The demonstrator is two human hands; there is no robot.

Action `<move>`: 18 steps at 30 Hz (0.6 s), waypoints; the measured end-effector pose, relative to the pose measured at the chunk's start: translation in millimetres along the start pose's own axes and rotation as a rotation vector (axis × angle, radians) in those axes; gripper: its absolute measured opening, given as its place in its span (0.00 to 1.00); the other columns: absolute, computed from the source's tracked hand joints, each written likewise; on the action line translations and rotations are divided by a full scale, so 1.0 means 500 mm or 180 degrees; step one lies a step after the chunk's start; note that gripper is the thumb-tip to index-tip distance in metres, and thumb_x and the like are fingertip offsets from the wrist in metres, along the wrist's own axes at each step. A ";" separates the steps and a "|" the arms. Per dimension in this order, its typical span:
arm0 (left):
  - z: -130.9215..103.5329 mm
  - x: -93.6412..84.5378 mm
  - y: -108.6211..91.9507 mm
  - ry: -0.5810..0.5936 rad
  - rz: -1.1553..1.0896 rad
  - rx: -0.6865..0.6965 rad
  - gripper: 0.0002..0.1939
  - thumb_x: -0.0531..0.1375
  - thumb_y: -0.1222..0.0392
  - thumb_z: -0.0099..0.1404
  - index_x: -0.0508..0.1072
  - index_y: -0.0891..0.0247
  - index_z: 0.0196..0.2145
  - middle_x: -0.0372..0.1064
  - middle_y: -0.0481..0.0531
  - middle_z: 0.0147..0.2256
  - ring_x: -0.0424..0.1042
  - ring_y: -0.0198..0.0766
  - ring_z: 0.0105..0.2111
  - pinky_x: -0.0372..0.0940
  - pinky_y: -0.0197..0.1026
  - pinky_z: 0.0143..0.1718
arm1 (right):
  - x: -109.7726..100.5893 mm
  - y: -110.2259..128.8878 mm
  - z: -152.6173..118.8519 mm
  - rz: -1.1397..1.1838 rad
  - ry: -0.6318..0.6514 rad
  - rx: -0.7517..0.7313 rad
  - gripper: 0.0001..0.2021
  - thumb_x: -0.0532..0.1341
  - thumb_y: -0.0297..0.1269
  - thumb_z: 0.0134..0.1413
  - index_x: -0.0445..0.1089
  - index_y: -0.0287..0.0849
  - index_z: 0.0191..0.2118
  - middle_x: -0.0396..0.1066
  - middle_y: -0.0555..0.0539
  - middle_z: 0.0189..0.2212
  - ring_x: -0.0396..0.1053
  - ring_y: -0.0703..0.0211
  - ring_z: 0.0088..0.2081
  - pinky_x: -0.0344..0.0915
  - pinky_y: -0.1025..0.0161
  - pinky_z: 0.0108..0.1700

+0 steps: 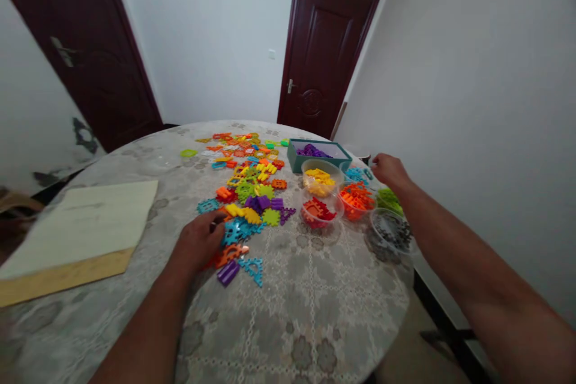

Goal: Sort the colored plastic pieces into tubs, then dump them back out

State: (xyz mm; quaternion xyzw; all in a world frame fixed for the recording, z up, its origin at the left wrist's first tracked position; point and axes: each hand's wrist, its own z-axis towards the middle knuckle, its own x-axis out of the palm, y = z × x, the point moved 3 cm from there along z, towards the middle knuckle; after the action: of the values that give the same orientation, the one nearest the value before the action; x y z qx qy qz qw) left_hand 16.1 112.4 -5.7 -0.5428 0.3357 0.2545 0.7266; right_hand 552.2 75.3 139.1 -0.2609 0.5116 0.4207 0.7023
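Note:
My left hand [202, 239] rests at the left edge of a long pile of colourful plastic pieces [247, 192], its fingertips by blue and orange ones; whether it grips any is hidden. My right hand [387, 169] is raised beyond the bowls, near the one with blue pieces [357, 175]. Its fingers are curled, and what they hold, if anything, is too small to make out. Clear round bowls hold yellow pieces [319, 182], red pieces [317, 210], orange pieces [356, 198] and grey pieces [391, 229]. Green pieces [389, 200] lie partly behind my right forearm.
A teal box [297, 162] with purple pieces stands behind the bowls. A cream sheet with a tan strip [90, 222] lies on the left of the round table [288, 324]. Walls and two dark red doors [319, 42] surround it.

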 end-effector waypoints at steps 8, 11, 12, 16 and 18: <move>-0.009 -0.001 -0.006 -0.0027 -0.0940 -0.0001 0.22 0.60 0.52 0.62 0.81 0.62 0.50 0.81 0.56 0.42 0.79 0.46 0.41 0.70 0.47 0.47 | -0.044 0.210 -0.227 0.1495 0.0255 -0.1411 0.12 0.60 0.42 0.65 0.79 0.46 0.46 0.81 0.43 0.41 0.76 0.52 0.40 0.68 0.57 0.46; -0.008 0.000 -0.004 -0.0002 -0.1414 -0.0031 0.22 0.62 0.53 0.61 0.81 0.64 0.49 0.81 0.57 0.41 0.78 0.45 0.40 0.70 0.47 0.46 | -0.013 0.323 -0.371 0.1958 0.1174 -0.2103 0.10 0.61 0.43 0.67 0.78 0.47 0.45 0.80 0.44 0.41 0.75 0.53 0.39 0.68 0.59 0.43; -0.008 0.000 -0.003 -0.0002 -0.1572 -0.0065 0.22 0.63 0.53 0.60 0.81 0.64 0.49 0.81 0.57 0.41 0.78 0.45 0.40 0.70 0.47 0.45 | 0.004 0.355 -0.412 0.1997 0.1407 -0.2232 0.10 0.62 0.43 0.66 0.77 0.46 0.47 0.80 0.43 0.44 0.75 0.53 0.39 0.68 0.58 0.43; -0.009 -0.005 -0.002 -0.0039 -0.2252 -0.0284 0.21 0.66 0.52 0.58 0.81 0.62 0.48 0.80 0.56 0.40 0.78 0.44 0.39 0.71 0.47 0.43 | 0.072 0.438 -0.511 0.1485 0.1815 -0.2636 0.18 0.66 0.45 0.63 0.74 0.43 0.54 0.74 0.37 0.51 0.74 0.47 0.47 0.66 0.55 0.48; -0.010 -0.008 -0.004 -0.0023 -0.2613 -0.0388 0.22 0.68 0.52 0.58 0.80 0.63 0.48 0.81 0.55 0.41 0.78 0.42 0.39 0.71 0.45 0.42 | 0.093 0.455 -0.527 0.1302 0.1936 -0.2719 0.16 0.67 0.44 0.62 0.74 0.43 0.51 0.72 0.38 0.51 0.72 0.47 0.48 0.65 0.56 0.47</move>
State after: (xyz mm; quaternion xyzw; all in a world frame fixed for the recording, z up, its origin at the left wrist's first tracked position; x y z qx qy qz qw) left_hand 14.0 107.0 -2.2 -0.6727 0.0732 -0.0350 0.7354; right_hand 231.2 -3.8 20.5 -0.5271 0.5154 0.6239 0.2593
